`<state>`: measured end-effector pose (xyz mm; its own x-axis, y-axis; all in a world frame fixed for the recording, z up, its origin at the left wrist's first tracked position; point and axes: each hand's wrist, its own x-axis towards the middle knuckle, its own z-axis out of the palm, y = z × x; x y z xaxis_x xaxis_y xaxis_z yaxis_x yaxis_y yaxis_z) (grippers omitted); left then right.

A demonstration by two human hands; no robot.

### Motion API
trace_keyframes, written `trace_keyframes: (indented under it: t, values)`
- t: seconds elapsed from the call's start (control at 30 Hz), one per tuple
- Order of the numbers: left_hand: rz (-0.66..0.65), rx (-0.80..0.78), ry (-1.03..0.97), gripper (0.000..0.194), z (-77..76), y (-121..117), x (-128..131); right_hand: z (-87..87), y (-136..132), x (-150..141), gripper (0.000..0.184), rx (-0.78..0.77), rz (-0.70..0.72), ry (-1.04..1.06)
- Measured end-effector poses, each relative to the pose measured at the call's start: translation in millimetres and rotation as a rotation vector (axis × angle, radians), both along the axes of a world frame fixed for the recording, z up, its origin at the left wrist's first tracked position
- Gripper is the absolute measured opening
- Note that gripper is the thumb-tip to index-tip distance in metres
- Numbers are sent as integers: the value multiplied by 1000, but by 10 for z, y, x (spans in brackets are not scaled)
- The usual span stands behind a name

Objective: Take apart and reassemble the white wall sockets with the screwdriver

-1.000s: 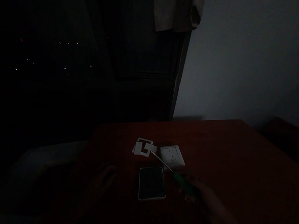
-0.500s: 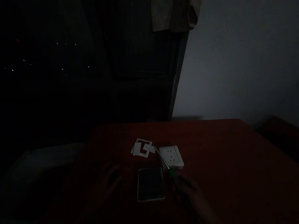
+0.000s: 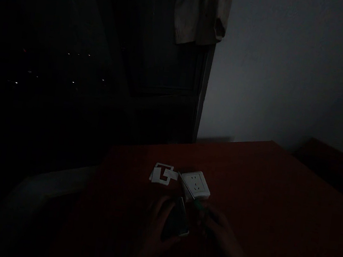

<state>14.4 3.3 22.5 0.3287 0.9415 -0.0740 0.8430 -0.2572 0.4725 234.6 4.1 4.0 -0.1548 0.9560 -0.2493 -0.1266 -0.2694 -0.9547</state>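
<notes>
In the dim light my right hand (image 3: 214, 224) is closed round the green handle of a screwdriver (image 3: 190, 193). Its metal shaft points up and to the left, passing in front of a white wall socket (image 3: 196, 183). My left hand (image 3: 157, 223) is curled over the left part of a dark square panel with a pale rim (image 3: 176, 220), fingers at its far side and thumb at its near edge. Beyond the left hand lie a white open frame (image 3: 166, 181) and flat white pieces (image 3: 156, 175), overlapping on the table.
The reddish-brown table (image 3: 261, 191) extends to the right. Behind it stand a pale wall (image 3: 286, 76) and a dark window (image 3: 72, 69) with small lights. Cloth (image 3: 198, 18) hangs at the window frame. Much of the lower left is too dark to make out.
My left hand has moved right from the bare table onto the dark panel and grips it. The right hand still holds the screwdriver in nearly the same place. The view has shifted slightly.
</notes>
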Motion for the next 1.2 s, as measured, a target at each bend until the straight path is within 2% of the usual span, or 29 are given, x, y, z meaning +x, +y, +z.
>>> trace_keyframes:
  t: [0.13, 0.3, 0.43, 0.53, 0.77, 0.93, 1.0, 1.2]
  values:
    - [66, -35, 54, 74, 14, -70, 44, 25, 4, -13, 32, 28, 27, 14]
    - [80, -101, 128, 87, 201, -67, 120, -40, 17, -11, 39, -30, -20, -4]
    - [60, -140, 156, 94, 307, -40, 150, -72, 26, -4, 39, -8, 11, -4]
    - [47, -105, 119, 92, 303, -38, 157, -46, 23, -5, 36, -12, 4, 1]
    - [83, -57, -118, 84, 164, -50, 110, -67, 26, -7, 38, -24, 13, 16]
    - [133, 122, -185, 78, 149, 142, -152, -106, 32, 2, 37, 5, 10, -10]
    - [198, 175, -160, 72, 139, 267, -320, -119, 33, 6, 35, -1, 15, -5]
    - [314, 232, -60, 65, -45, 598, -865, -123, 38, 5, 36, -7, 25, -12]
